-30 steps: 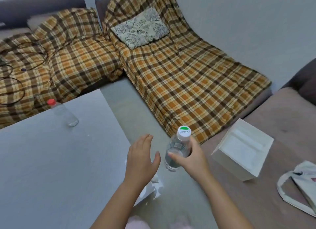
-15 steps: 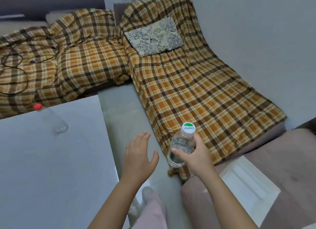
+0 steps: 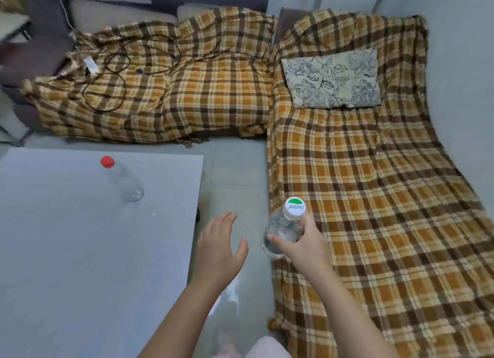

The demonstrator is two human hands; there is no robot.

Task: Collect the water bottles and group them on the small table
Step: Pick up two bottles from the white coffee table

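Observation:
My right hand [image 3: 302, 244] grips a clear water bottle [image 3: 280, 228] with a white and green cap, held upright over the floor gap between the table and the right sofa. My left hand [image 3: 219, 246] hovers open beside it, fingers spread, just off the table's right edge. A second clear bottle with a red cap [image 3: 121, 178] stands on the small grey table [image 3: 80, 250], toward its far side.
Plaid-covered sofas run along the back [image 3: 160, 90] and the right side [image 3: 374, 197]. A floral cushion [image 3: 332, 78] lies on the right sofa. Dark cables [image 3: 112, 71] sprawl on the back sofa. Grey floor [image 3: 235, 170] separates table and sofas.
The view has swung left: the white box and the brown seat have left the frame, and the table fills more of the left. Both hands keep the same pose, the bottle still held.

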